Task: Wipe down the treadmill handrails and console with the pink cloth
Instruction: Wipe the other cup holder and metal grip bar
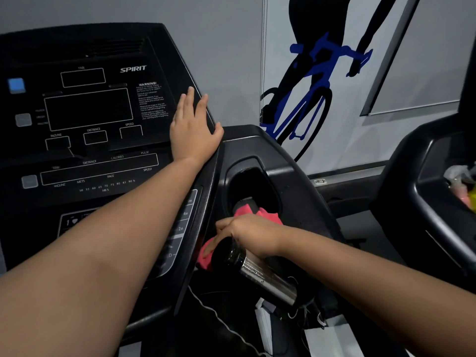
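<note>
Pink cloth [269,217], 1, clutched in right grip [247,234] on 1 handrail [268,275]; left grip [193,130] flat on console [90,109].

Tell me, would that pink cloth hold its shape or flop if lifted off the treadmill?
Probably flop: the pink cloth is bunched in soft folds under the right hand, against the metal handrail grip. Likely light, since one hand crumples it easily. It seems unlikely to roll or break.

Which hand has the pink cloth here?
The right hand, gripping the pink cloth against the metal handrail grip; the left hand lies flat and bare on the console edge.
</note>
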`<action>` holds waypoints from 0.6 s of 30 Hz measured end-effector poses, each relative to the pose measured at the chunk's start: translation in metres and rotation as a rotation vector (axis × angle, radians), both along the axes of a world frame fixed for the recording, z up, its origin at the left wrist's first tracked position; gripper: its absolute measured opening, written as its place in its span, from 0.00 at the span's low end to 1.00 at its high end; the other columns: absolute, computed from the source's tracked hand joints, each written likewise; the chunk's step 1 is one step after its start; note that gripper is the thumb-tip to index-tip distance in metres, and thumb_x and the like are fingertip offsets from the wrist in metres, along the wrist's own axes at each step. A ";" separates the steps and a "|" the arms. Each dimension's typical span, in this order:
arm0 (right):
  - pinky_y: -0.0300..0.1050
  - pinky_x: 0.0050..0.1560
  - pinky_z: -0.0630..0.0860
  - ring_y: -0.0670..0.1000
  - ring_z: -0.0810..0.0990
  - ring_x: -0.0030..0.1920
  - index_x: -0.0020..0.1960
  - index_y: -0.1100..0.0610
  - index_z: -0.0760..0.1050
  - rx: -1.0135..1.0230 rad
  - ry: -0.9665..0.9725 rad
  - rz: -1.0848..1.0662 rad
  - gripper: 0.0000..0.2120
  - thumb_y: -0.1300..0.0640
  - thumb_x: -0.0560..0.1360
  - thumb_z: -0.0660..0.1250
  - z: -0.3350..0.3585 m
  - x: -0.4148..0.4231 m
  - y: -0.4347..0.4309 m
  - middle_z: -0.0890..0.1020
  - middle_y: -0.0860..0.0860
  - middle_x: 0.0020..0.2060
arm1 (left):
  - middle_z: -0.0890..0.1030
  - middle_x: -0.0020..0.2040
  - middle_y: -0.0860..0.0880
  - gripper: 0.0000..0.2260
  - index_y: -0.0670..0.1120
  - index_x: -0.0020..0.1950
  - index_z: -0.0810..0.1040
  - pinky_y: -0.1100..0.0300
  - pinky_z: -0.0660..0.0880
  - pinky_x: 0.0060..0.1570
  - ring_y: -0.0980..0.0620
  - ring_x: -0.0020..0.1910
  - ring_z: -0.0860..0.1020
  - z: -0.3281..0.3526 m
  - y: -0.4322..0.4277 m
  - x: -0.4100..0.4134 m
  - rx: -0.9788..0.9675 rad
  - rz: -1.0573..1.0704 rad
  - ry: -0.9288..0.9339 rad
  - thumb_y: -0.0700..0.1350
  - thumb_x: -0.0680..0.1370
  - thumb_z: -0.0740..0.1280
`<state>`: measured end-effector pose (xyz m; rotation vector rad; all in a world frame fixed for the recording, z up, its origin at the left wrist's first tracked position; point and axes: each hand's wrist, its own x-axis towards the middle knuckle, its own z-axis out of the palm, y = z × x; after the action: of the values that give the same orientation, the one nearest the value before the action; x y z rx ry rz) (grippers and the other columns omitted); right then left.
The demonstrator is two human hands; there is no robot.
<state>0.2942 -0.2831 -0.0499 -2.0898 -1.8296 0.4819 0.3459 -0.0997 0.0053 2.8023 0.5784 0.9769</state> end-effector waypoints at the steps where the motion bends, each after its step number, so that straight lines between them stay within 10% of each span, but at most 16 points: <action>1: 0.39 0.35 0.64 0.44 0.69 0.37 0.53 0.61 0.81 0.012 -0.013 -0.014 0.10 0.64 0.74 0.65 -0.004 0.000 -0.003 0.68 0.44 0.37 | 0.53 0.78 0.48 0.28 0.49 0.76 0.61 0.49 0.59 0.71 0.49 0.77 0.51 0.000 0.000 0.000 -0.002 -0.002 -0.001 0.53 0.77 0.61; 6: 0.46 0.34 0.69 0.52 0.73 0.37 0.39 0.61 0.77 0.121 -0.163 -0.018 0.07 0.61 0.72 0.62 -0.013 0.001 -0.022 0.76 0.55 0.40 | 0.52 0.79 0.47 0.28 0.49 0.76 0.60 0.49 0.59 0.71 0.49 0.77 0.50 0.000 -0.002 0.000 0.000 -0.001 0.005 0.53 0.78 0.61; 10: 0.61 0.51 0.70 0.60 0.74 0.52 0.54 0.44 0.70 0.138 -0.452 -0.057 0.12 0.53 0.72 0.64 -0.031 0.006 -0.039 0.74 0.53 0.55 | 0.52 0.79 0.47 0.27 0.49 0.76 0.60 0.50 0.59 0.71 0.49 0.77 0.50 0.000 -0.003 -0.001 -0.007 0.003 0.009 0.53 0.78 0.60; 13: 0.59 0.44 0.75 0.60 0.76 0.48 0.59 0.41 0.62 0.149 -0.518 -0.092 0.17 0.54 0.73 0.59 -0.037 0.003 -0.043 0.74 0.55 0.56 | 0.52 0.79 0.48 0.27 0.49 0.76 0.60 0.50 0.58 0.71 0.49 0.77 0.50 0.000 -0.003 0.000 -0.011 -0.001 0.004 0.53 0.78 0.60; 18: 0.44 0.39 0.72 0.50 0.73 0.42 0.61 0.51 0.77 0.263 -0.136 -0.163 0.16 0.54 0.74 0.63 -0.012 0.010 -0.035 0.75 0.53 0.45 | 0.53 0.78 0.48 0.27 0.49 0.76 0.61 0.50 0.59 0.71 0.49 0.77 0.51 0.000 -0.001 -0.001 -0.013 -0.003 0.001 0.53 0.77 0.60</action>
<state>0.3043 -0.3184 -0.0620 -2.1070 -1.6697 0.0555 0.3452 -0.1011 0.0055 2.7916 0.5791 0.9671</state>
